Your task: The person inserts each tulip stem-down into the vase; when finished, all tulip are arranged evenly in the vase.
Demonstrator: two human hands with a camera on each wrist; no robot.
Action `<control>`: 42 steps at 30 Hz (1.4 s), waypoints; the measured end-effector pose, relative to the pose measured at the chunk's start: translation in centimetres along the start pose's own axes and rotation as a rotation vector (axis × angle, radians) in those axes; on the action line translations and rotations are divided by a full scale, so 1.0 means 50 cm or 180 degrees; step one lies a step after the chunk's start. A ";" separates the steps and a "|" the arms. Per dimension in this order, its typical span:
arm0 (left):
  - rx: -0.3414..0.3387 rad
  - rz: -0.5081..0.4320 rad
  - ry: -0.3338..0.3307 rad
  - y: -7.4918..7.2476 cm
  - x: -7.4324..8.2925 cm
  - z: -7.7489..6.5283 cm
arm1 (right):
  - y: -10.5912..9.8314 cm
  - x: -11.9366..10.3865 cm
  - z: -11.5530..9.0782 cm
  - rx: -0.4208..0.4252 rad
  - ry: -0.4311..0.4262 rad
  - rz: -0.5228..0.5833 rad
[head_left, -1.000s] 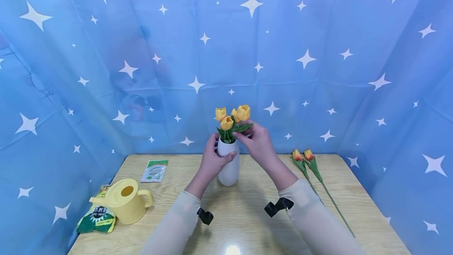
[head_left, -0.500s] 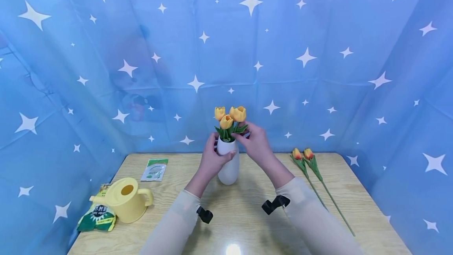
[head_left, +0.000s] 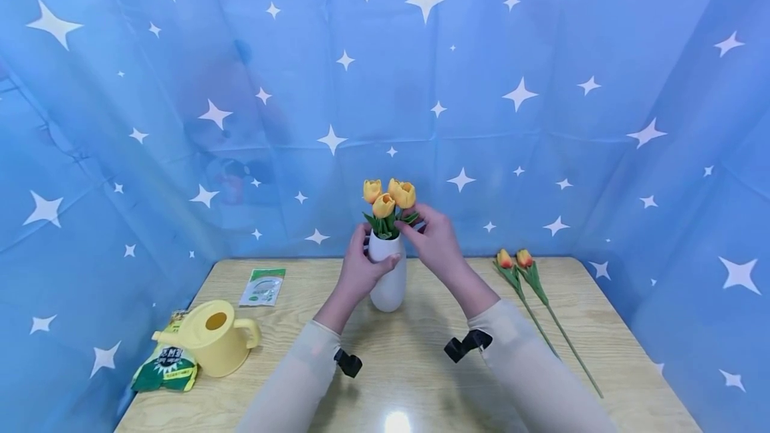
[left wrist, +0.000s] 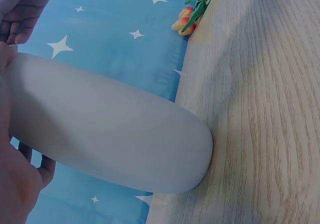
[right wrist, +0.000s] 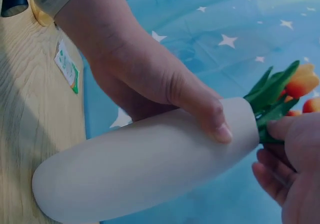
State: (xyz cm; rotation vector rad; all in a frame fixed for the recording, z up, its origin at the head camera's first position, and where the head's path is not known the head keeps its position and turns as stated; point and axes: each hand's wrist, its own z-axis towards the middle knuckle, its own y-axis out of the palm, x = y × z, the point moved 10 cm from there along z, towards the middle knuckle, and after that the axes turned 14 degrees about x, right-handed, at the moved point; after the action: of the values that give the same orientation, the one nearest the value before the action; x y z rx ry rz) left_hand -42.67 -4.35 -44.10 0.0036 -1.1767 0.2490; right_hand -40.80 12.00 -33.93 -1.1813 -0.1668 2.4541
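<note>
Left hand [head_left: 361,271] wraps the neck of a tall white ceramic vase [head_left: 388,279], thumb across its front; right hand [head_left: 436,240] pinches the green leaves of yellow artificial tulips [head_left: 388,202] standing in the vase mouth. Vase stands upright between both hands, mid-rear on a pale wooden table [head_left: 421,379]. Two orange-red loose tulips [head_left: 529,286] lie well to the right; a yellow plastic watering can [head_left: 215,338] sits at left.

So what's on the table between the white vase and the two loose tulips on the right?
In the head view, only the right hand's forearm crosses above; the table is bare there.
</note>
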 end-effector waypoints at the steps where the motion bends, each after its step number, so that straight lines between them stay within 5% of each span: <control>1: -0.0006 -0.0007 0.0007 0.001 0.001 0.000 | 0.001 0.001 -0.001 -0.0007 -0.0005 -0.0022; 25: -0.0047 0.0036 0.0105 0.006 0.008 -0.008 | -0.027 0.019 -0.031 0.0029 0.0293 0.0067; 35: 0.0041 0.0111 -0.0040 -0.017 0.000 -0.012 | -0.098 0.075 -0.075 0.0202 0.0669 0.0001; 42: 0.0001 0.0130 -0.0027 -0.018 0.000 -0.008 | -0.200 0.169 -0.117 0.0348 0.0760 -0.0440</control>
State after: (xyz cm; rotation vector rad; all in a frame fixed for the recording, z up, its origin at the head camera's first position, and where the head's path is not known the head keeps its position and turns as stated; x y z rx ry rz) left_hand -42.13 -5.15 -44.13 -0.0191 -1.1860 0.2855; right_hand -37.90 24.15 -40.94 -1.3543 -0.0428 2.1553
